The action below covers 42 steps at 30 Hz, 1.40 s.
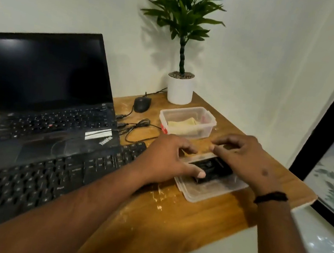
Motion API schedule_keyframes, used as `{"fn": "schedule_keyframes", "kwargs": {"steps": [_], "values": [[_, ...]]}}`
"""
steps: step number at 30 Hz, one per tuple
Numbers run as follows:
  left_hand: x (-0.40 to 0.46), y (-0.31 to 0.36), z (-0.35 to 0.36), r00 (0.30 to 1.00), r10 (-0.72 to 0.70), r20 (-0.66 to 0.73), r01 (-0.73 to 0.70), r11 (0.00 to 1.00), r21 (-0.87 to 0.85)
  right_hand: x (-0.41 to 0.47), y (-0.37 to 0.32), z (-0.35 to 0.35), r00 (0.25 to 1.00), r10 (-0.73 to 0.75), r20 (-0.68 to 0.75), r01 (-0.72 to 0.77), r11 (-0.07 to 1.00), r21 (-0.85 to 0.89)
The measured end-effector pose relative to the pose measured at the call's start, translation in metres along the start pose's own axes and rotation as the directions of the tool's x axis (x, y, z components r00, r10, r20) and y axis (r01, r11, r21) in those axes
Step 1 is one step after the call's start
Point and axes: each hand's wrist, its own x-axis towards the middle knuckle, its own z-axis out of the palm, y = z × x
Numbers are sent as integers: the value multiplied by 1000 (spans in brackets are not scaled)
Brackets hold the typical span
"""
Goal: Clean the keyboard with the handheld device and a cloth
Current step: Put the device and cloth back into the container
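A black external keyboard (31, 181) lies along the desk's front left. To its right, a black handheld device (213, 167) lies on a clear plastic lid (205, 193). My left hand (167, 159) grips the device's left end, thumb on its near side and fingers over the far side. My right hand (246, 159) hovers over the device's right end with curled fingers; whether it holds the device is hidden. A yellowish cloth (184, 124) lies folded in a clear container (209, 120) behind the hands.
An open black laptop (46, 88) stands behind the keyboard. A black mouse (142, 104) and loose cables (139, 128) lie mid-desk. A white plant pot (179, 91) stands in the far corner. Pale crumbs (159, 195) dot the wooden desk (178, 227), whose edge is at the right.
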Motion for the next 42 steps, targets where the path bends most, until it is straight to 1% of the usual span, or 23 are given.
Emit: {"fn": "schedule_keyframes", "kwargs": {"steps": [2, 3, 5, 8, 10, 12, 15, 19, 21, 23, 25, 28, 30, 33, 40, 42], "values": [[-12, -3, 15, 999, -21, -35, 21, 1000, 0, -16, 11, 3, 999, -19, 45, 22, 997, -68], [-16, -3, 20, 998, -27, -61, 27, 1000, -2, -20, 15, 3, 996, -51, 67, 56, 996, -70], [-21, -3, 28, 993, -21, -117, 28, 998, 57, -23, 18, -1, 984, -92, 154, 101, 994, -49], [-21, -1, 30, 985, -14, -174, 35, 992, 117, -21, 21, -9, 951, -70, 301, 97, 992, -75], [-20, 2, 30, 985, -23, -173, 49, 988, 149, -20, 19, -12, 937, -64, 343, 98, 992, -83], [-17, 3, 28, 985, -1, -174, 35, 982, 188, -18, 13, -13, 938, -78, 339, 113, 990, -84], [-8, -2, 18, 979, 23, -205, 18, 980, 198, -2, 5, -10, 947, -113, 301, 155, 981, -120], [23, -11, -14, 952, 33, -304, 18, 987, 162, 42, -15, -6, 949, -220, 226, 252, 959, -127], [49, -17, -34, 942, 9, -335, 45, 987, 152, 69, -29, -1, 943, -266, 200, 299, 941, -159], [74, -25, -51, 936, -39, -349, 95, 985, 145, 95, -38, 7, 933, -295, 206, 337, 918, -209], [96, -35, -60, 948, -82, -308, 144, 973, 182, 117, -40, 14, 933, -275, 233, 336, 899, -281], [117, -48, -64, 970, -81, -229, 155, 932, 326, 142, -42, 24, 936, -176, 305, 281, 895, -346], [123, -53, -62, 983, -65, -172, 134, 894, 429, 151, -42, 33, 913, -121, 390, 282, 877, -389], [128, -60, -55, 993, -79, -84, 113, 823, 556, 157, -40, 44, 872, -36, 487, 278, 857, -434], [136, -59, -48, 993, -115, -33, 108, 730, 675, 162, -45, 53, 865, 67, 498, 217, 844, -490], [131, -52, -52, 990, -135, -30, 120, 732, 671, 156, -50, 47, 873, 64, 483, 211, 844, -492]]}}
